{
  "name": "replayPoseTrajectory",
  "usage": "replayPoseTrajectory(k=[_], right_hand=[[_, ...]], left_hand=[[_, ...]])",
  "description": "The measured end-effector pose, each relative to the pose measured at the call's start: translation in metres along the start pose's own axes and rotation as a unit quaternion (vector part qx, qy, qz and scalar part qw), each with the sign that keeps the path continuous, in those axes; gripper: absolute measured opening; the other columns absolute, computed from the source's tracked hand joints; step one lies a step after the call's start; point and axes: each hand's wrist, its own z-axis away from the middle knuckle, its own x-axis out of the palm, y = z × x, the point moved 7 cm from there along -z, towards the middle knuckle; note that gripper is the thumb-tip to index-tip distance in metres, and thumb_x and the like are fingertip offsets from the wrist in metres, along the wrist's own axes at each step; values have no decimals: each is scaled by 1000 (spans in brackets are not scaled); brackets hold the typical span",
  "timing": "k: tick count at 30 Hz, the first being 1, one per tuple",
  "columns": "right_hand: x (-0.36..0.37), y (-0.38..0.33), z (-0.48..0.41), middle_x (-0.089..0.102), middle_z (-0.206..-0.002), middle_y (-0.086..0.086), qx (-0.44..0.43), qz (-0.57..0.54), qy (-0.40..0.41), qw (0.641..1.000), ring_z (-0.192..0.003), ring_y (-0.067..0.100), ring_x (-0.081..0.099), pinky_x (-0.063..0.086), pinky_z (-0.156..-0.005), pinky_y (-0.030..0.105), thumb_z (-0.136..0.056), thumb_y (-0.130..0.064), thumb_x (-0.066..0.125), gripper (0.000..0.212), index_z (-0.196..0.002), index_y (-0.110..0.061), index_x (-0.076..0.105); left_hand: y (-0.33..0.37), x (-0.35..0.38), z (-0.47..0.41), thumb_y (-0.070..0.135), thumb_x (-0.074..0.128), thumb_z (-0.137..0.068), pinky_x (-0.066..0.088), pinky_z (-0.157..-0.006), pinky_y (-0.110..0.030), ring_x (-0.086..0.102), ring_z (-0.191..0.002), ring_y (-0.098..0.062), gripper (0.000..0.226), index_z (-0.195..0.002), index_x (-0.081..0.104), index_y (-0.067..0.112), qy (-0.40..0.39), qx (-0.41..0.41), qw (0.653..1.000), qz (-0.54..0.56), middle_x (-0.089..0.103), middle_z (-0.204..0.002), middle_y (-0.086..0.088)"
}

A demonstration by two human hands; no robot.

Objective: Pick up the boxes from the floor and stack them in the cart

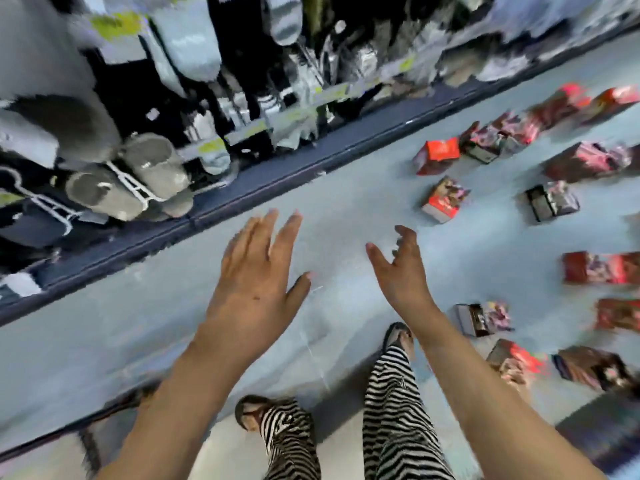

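Observation:
Several small red and dark boxes lie scattered on the pale blue floor at the right, among them a red box (437,156), a tilted red box (444,199), a dark box (552,201) and a grey-ended box (482,318) near my foot. My left hand (258,271) is stretched out over bare floor, fingers straight and spread, holding nothing. My right hand (401,268) is out beside it, fingers loosely bent, also holding nothing. Both hands are well short of the boxes. No cart is in view. The picture is blurred.
A store shelf with hanging socks and slippers (152,168) runs along the left and top, its dark base rail (263,188) crossing diagonally. My legs in striped trousers (391,403) and sandals stand at the bottom. A dark mat (602,427) lies bottom right.

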Motion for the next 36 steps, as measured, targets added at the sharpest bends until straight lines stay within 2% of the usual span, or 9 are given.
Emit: replayPoseTrajectory(k=[4,8,10,14,16,21,27,32,36], right_hand=[[-96,83,-38,45,-133,19,91,-10,46,995,-122,32,45,37,-104,40,-90,-30,65,59,-138,-11,36],[-180,165,-51,50,-124,18,183,-18,75,980,-111,30,51,39,-92,35,-90,-29,64,58,-137,-7,38],[-214,200,-54,53,-115,17,212,-16,70,975,-110,26,53,40,-89,34,-90,-29,64,56,-134,-3,40],[-259,249,-63,55,-131,17,235,-7,64,970,-121,31,51,38,-91,29,-90,-30,65,56,-133,-2,43],[-271,267,-77,55,-131,18,246,-7,62,967,-120,32,52,38,-89,30,-89,-31,67,57,-133,-5,43],[-275,299,-127,60,-121,14,306,-69,51,948,-105,25,56,35,-78,26,-86,-38,68,58,-130,-8,46],[-264,311,-206,55,-131,12,360,-73,21,930,-121,28,51,32,-78,25,-80,-57,66,77,-136,-11,43],[-230,348,-320,49,-139,13,376,-106,35,920,-127,31,46,31,-85,27,-78,-60,67,85,-141,-13,36],[-181,399,-426,43,-144,16,326,-128,35,936,-130,30,44,36,-94,31,-79,-58,67,89,-146,-12,30]], left_hand=[[95,70,-55,37,56,-92,15,-118,-45,19,-144,-33,71,-150,22,16,-89,70,993,-18,24,-155,-15],[171,148,-99,44,48,-94,0,-117,-31,3,-147,-24,73,-152,8,24,-170,90,981,-10,9,-160,-8],[200,185,-121,46,45,-95,-1,-116,-29,-1,-147,-21,73,-152,4,25,-199,78,977,-4,5,-160,-6],[238,247,-161,43,46,-96,5,-117,-35,1,-147,-24,72,-152,6,23,-238,50,970,-9,6,-160,-10],[246,270,-183,42,47,-96,7,-117,-38,3,-147,-27,71,-152,9,21,-237,41,970,-20,7,-159,-12],[245,305,-240,41,49,-95,5,-117,-39,3,-146,-30,71,-152,11,19,-224,11,973,-54,6,-159,-14],[227,345,-323,50,52,-91,7,-116,-42,4,-146,-32,80,-152,11,18,-241,19,963,-119,6,-159,-17],[199,442,-406,53,54,-89,11,-116,-42,7,-146,-32,86,-152,7,17,-277,14,955,-101,5,-158,-20],[181,548,-468,65,45,-87,10,-116,-44,4,-146,-33,91,-153,2,20,-251,95,955,-126,-2,-159,-18]])
